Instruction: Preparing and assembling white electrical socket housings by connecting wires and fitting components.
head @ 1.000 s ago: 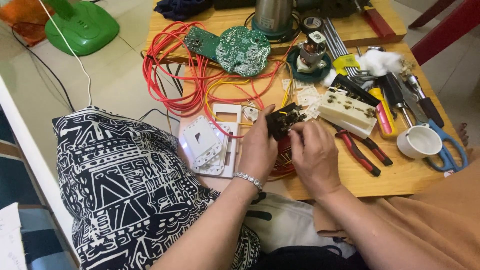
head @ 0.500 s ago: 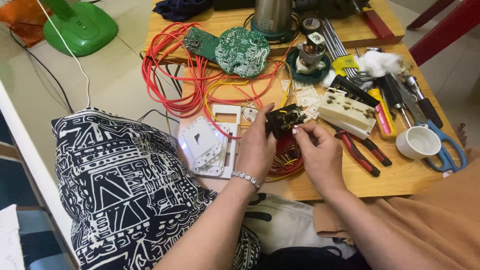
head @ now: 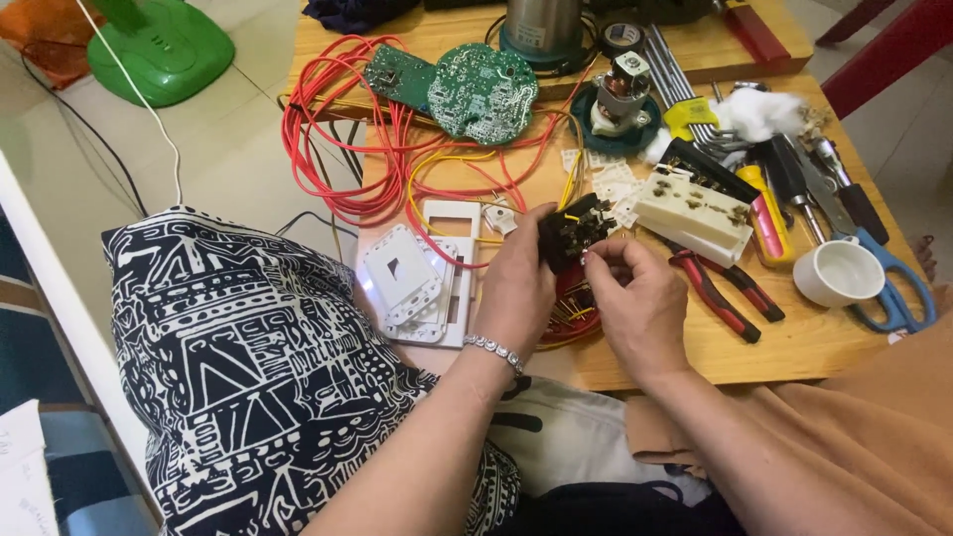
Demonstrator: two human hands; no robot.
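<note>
My left hand grips a small black electrical part with metal contacts and yellow wires, held just above the wooden table. My right hand pinches at the part's lower right edge with thumb and fingertips. A bracelet sits on my left wrist. Under the hands lies a red coil with yellow wires. A white switch plate lies to the left of my left hand.
Red wire loops and green circuit boards lie at the back. A white socket block, red-handled pliers, a white cup, blue scissors, screwdrivers and a small motor crowd the right. A green fan base stands on the floor.
Both hands have lifted the black part slightly up and away from me. My right fingers have shifted along its edge. Nothing else on the table moved.
</note>
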